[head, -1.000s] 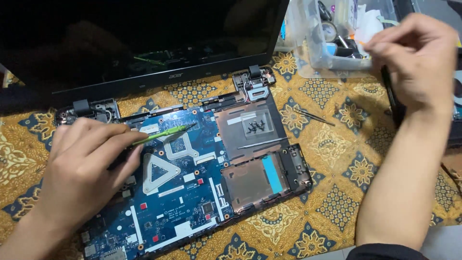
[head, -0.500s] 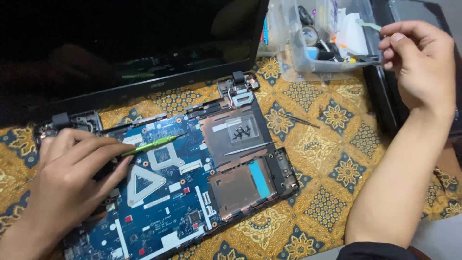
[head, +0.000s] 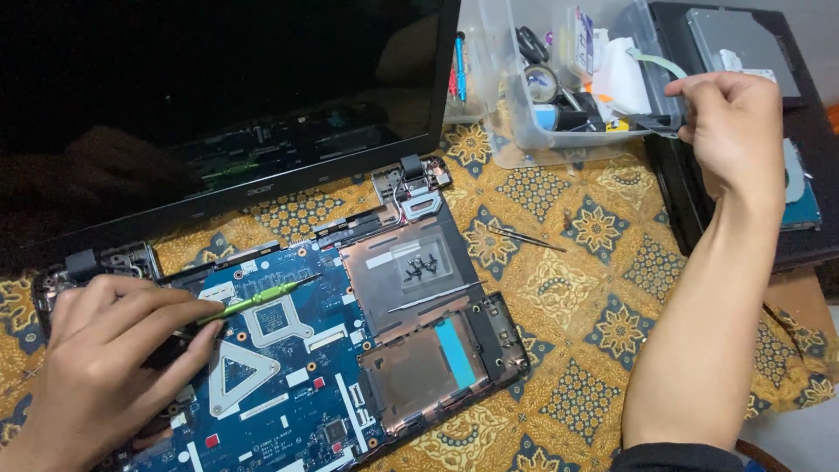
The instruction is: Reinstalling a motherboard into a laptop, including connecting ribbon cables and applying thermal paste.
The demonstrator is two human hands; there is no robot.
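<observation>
An opened laptop lies on a patterned cloth, its blue motherboard (head: pixel 288 385) bare and its dark screen (head: pixel 218 87) standing up behind. My left hand (head: pixel 109 358) rests on the board's left side and grips a thin green screwdriver (head: pixel 253 301) whose tip points right over the board. My right hand (head: pixel 730 131) is raised at the right, next to a clear plastic box (head: pixel 524 131), pinching a small pale ribbon-like part (head: pixel 651 61) over the box. Several small black screws (head: pixel 419 269) lie in the laptop's empty grey bay.
The plastic box holds tools and small parts. A black tray (head: pixel 673 188) with a grey drive (head: pixel 738 39) on it sits at the far right. A thin metal pick (head: pixel 524 238) lies on the cloth; another thin rod (head: pixel 433 297) lies across the bays.
My right hand has moved away from me and to the right, toward the plastic box, and the view has shifted with it. The left hand keeps the screwdriver in place.
</observation>
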